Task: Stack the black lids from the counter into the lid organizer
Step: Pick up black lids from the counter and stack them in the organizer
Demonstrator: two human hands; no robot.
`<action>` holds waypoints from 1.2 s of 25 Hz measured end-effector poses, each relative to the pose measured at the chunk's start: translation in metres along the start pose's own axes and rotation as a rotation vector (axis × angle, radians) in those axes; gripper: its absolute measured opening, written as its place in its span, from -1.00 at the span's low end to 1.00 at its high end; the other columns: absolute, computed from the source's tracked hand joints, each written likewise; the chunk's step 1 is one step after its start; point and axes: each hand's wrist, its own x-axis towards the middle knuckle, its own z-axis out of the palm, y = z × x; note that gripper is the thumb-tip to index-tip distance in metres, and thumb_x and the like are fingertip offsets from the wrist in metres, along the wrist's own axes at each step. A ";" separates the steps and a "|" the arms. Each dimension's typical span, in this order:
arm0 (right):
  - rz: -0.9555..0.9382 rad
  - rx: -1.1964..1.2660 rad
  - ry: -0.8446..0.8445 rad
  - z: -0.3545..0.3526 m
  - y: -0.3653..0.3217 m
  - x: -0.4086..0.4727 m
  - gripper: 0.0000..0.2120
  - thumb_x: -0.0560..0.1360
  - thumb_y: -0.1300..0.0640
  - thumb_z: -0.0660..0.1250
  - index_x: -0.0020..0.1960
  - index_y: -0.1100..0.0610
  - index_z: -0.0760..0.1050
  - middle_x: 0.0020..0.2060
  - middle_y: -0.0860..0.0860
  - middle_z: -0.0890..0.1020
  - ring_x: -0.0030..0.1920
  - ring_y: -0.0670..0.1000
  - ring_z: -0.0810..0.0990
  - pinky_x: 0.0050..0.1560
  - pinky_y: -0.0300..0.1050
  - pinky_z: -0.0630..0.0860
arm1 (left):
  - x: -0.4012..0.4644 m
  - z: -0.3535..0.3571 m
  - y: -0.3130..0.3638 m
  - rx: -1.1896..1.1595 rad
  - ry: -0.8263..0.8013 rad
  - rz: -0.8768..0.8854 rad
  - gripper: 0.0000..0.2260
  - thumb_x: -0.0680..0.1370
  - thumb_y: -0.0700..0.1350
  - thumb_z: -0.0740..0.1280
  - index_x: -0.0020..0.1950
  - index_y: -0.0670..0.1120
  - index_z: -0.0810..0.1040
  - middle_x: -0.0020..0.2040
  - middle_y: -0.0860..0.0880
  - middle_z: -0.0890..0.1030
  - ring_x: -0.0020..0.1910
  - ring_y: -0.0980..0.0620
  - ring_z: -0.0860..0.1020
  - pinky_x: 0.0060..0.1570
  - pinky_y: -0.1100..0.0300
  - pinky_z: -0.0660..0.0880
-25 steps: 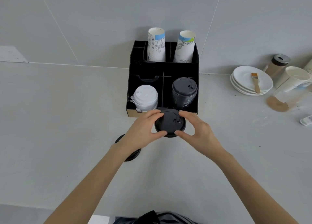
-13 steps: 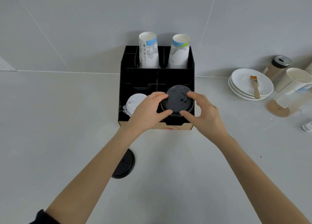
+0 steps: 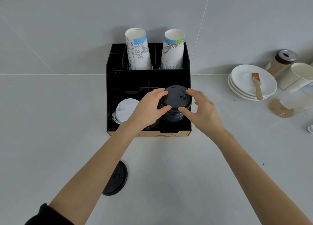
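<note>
Lid (image 3: 176, 96) in black sits flat, top face up, on the stack of black lids (image 3: 173, 115) in the front right slot of the lid organizer (image 3: 115, 82). Left hand (image 3: 149, 109) and right hand (image 3: 201, 109) both pinch its rim between thumb and fingers. White lids (image 3: 124, 109) fill the slot just left, partly hidden by the left wrist. Two paper cup stacks (image 3: 138, 51) stand behind. Another black lid (image 3: 116, 179) lies flat on the counter (image 3: 50, 123) under the left forearm. Plates (image 3: 250, 82) sit off right.
</note>
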 end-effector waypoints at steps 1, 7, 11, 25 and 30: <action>0.006 -0.008 -0.009 0.002 0.002 0.001 -0.52 0.42 0.15 0.35 0.29 0.18 0.30 0.31 0.10 0.42 0.28 0.10 0.37 0.28 -0.08 0.32 | 0.002 0.001 -0.001 0.003 -0.006 -0.004 -0.55 0.49 -0.08 0.30 0.34 -0.12 0.29 0.43 -0.08 0.30 0.41 -0.04 0.25 0.37 0.13 0.17; 0.017 -0.046 -0.027 0.012 0.007 0.001 -0.50 0.43 0.15 0.34 0.31 0.18 0.28 0.33 0.10 0.39 0.32 0.10 0.31 0.26 -0.18 0.26 | 0.002 0.004 -0.007 0.017 -0.022 -0.012 -0.54 0.49 -0.08 0.29 0.35 -0.11 0.27 0.43 -0.07 0.29 0.41 -0.04 0.23 0.37 0.12 0.17; 0.029 -0.027 -0.008 0.015 0.007 -0.001 -0.50 0.43 0.15 0.34 0.32 0.17 0.27 0.35 0.09 0.38 0.35 0.08 0.29 0.25 -0.26 0.17 | 0.000 0.006 -0.009 0.003 -0.019 -0.023 -0.54 0.49 -0.08 0.29 0.36 -0.10 0.27 0.43 -0.07 0.29 0.41 -0.03 0.24 0.36 0.12 0.19; 0.046 0.044 0.053 0.022 0.012 -0.015 -0.52 0.45 0.13 0.32 0.32 0.12 0.27 0.35 0.07 0.38 0.36 0.06 0.32 0.34 -0.05 0.26 | -0.005 0.009 -0.004 0.013 -0.016 -0.006 -0.53 0.50 -0.11 0.28 0.37 -0.12 0.24 0.44 -0.08 0.27 0.41 -0.06 0.23 0.38 0.11 0.18; 0.030 0.024 0.049 0.019 0.010 -0.013 -0.56 0.43 0.15 0.34 0.28 0.14 0.33 0.33 0.09 0.41 0.33 0.08 0.35 0.33 -0.04 0.27 | -0.006 0.009 -0.003 0.029 -0.018 0.001 -0.53 0.50 -0.11 0.28 0.37 -0.13 0.23 0.44 -0.10 0.26 0.40 -0.07 0.24 0.38 0.10 0.19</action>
